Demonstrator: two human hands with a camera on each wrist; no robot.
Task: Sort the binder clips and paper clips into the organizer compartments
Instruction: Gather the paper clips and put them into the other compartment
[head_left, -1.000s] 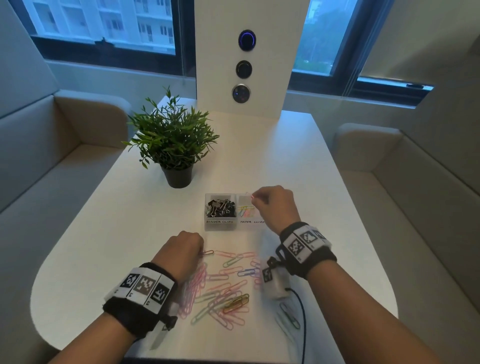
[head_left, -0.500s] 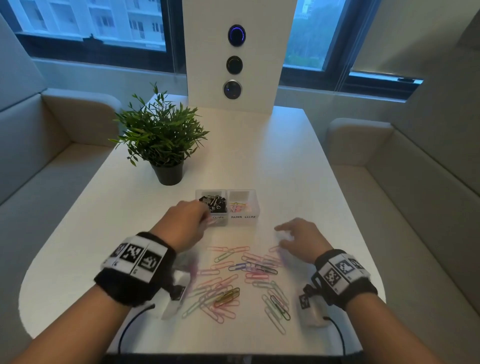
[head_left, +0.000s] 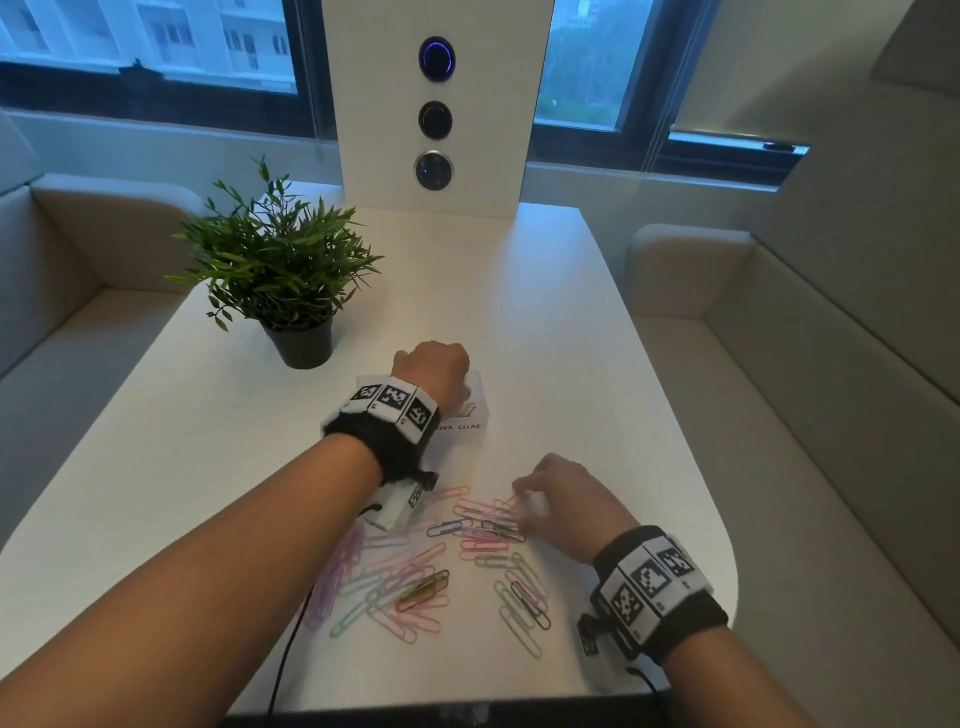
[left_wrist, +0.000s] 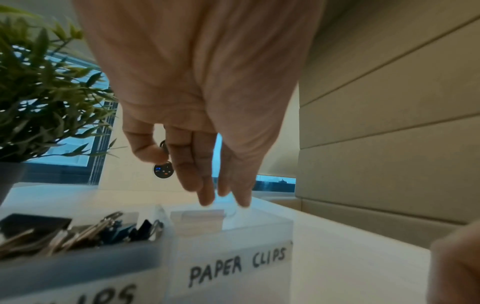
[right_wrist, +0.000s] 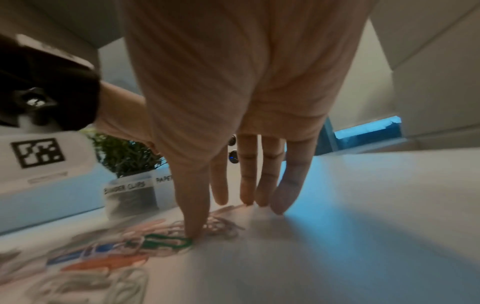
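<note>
A clear two-compartment organizer (head_left: 470, 422) stands mid-table. Its left half holds black binder clips (left_wrist: 91, 232); its right half is labelled PAPER CLIPS (left_wrist: 233, 236). My left hand (head_left: 431, 371) hovers over it and hides most of it in the head view. In the left wrist view, the left hand (left_wrist: 197, 185) has its fingers hanging straight over the paper-clip compartment, with nothing seen in them. Several coloured paper clips (head_left: 415, 582) lie scattered near the front edge. My right hand (head_left: 524, 499) rests on the pile's right side. In the right wrist view, the right hand (right_wrist: 221, 216) has straight fingers touching the table, its thumb on a green clip (right_wrist: 166, 240).
A potted plant (head_left: 280, 270) stands at the back left of the white table (head_left: 597, 364). A white panel with round buttons (head_left: 435, 119) rises at the far end. Cushioned benches (head_left: 779, 415) flank the table. A black cable (head_left: 283, 660) runs off the front edge.
My left hand went from the clip pile up to the organizer and now hangs over the paper-clip side. My right hand left the organizer and came down onto the pile.
</note>
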